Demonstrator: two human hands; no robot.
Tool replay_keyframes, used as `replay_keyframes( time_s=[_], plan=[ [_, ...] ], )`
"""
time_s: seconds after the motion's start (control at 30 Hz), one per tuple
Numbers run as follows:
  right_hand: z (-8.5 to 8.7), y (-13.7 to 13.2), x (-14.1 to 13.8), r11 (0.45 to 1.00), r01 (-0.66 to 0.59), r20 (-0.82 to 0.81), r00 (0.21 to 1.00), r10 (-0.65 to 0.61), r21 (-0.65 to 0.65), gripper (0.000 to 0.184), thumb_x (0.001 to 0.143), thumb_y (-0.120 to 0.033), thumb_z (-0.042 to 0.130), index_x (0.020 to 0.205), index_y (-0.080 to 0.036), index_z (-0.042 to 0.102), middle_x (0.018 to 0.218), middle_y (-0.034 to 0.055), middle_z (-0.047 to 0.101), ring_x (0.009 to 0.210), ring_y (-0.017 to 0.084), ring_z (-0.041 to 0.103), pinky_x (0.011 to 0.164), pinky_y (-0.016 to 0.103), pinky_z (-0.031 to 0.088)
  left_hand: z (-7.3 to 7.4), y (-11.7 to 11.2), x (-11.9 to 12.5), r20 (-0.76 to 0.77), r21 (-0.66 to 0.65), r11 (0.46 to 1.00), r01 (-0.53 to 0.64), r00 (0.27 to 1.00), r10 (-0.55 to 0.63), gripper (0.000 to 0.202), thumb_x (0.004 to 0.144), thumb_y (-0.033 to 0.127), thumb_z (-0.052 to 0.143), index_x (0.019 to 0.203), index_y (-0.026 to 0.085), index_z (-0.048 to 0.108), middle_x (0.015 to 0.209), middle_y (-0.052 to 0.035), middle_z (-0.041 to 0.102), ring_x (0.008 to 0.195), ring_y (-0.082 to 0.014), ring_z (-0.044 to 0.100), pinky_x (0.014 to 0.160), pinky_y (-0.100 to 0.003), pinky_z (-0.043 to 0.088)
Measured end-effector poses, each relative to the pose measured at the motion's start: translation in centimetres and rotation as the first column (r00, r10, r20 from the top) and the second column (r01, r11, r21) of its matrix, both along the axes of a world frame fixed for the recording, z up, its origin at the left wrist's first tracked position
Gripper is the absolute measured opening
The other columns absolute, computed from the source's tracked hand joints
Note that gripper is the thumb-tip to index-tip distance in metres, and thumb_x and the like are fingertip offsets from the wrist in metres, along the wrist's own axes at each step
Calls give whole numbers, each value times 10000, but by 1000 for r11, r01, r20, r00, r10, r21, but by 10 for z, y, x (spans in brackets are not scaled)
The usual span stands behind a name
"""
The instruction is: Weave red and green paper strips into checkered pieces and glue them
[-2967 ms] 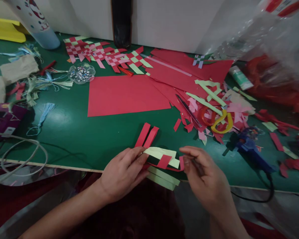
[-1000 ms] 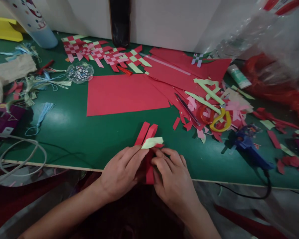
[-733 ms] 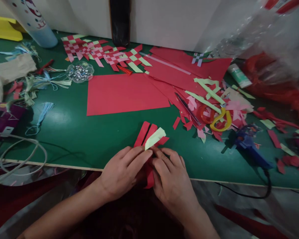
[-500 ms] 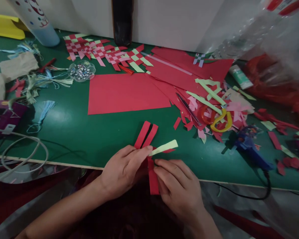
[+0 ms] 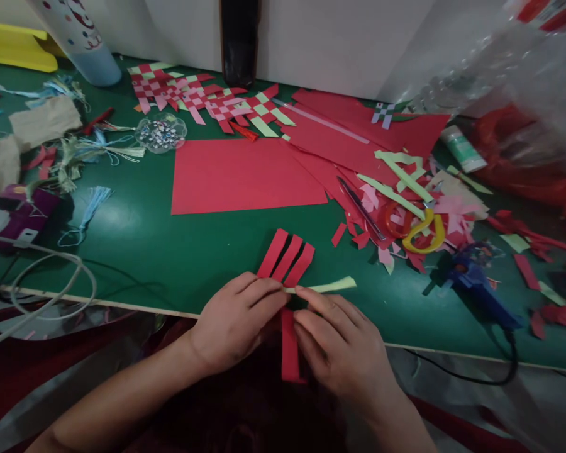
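Red paper strips (image 5: 287, 257) fan out in three above my fingers, and another red strip (image 5: 290, 352) hangs down between my hands past the table edge. My left hand (image 5: 238, 314) is closed on the red strips at their lower ends, where the fingers hide the join. A pale green paper strip (image 5: 332, 286) runs out to the right from between my fingertips. My right hand (image 5: 337, 330) pinches that green strip near its inner end, its other fingers curled beside the hanging red strip.
On the green table (image 5: 136, 251) lie a large red sheet (image 5: 248, 176), woven paper fish (image 5: 193, 94), a dish of beads (image 5: 161, 133) and tassels (image 5: 92, 207). To the right are scissors (image 5: 424, 236) among paper scraps and a blue glue gun (image 5: 485, 286) with a cord.
A third red strip now stands up beside the other two. The green strip lies flatter and reaches farther right, with my right fingertips moved up onto it.
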State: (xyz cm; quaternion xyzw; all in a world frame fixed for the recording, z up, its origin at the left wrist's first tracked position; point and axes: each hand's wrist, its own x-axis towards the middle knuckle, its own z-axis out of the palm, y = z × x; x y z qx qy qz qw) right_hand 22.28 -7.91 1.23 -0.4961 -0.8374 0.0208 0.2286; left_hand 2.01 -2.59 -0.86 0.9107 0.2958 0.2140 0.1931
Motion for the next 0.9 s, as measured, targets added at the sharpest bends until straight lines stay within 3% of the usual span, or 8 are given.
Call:
replay_keyframes(
  time_s=[0.13,0.3,0.4,0.53,0.77,0.9],
  plan=[
    [-3,-2,-2,998,53,-2,999,-53,-23,249,893,-180,602,1140,-171,626,1141,103,714,950,215,696,729,330,553,-2,-2,1,67,18,998,-56,996,55,486,956,214,520,1399,88,365,1131,-119,681,917,-216,617,851,-385,539],
    [0,0,-7,986,165,-60,984,-165,-13,199,910,-209,618,1101,-166,656,1084,83,706,928,180,670,766,294,525,-6,-2,2,93,0,996,-84,992,83,707,915,226,604,1488,95,211,1147,-113,684,906,-237,626,839,-378,544],
    [5,7,-12,952,306,13,952,-306,9,152,900,-250,624,1009,-171,696,1085,105,692,946,254,613,823,403,499,-8,-3,1,84,-19,996,-91,992,92,771,905,223,607,1516,106,151,1149,-111,680,942,-241,633,866,-383,542],
    [8,15,-19,897,442,131,888,-440,16,189,903,-345,605,829,-204,707,1283,122,616,1162,385,503,897,556,408,-6,-5,0,65,15,995,-98,993,97,760,903,225,602,1510,88,165,1211,-143,648,988,-251,633,899,-404,542],
    [10,17,-17,905,414,124,907,-401,-97,190,917,-324,577,825,-207,696,1142,95,675,1116,345,517,928,529,367,-2,-5,1,74,-17,987,-159,984,160,734,907,239,601,1505,113,194,1276,-171,576,1133,-251,581,934,-390,552],
    [11,16,-15,915,378,70,926,-372,-139,250,970,-334,508,827,-232,686,910,29,725,914,247,597,965,503,301,-2,-6,1,76,-38,988,-150,985,153,767,895,240,622,1509,123,179,1266,-163,579,1125,-252,579,942,-403,553]
  ],
)
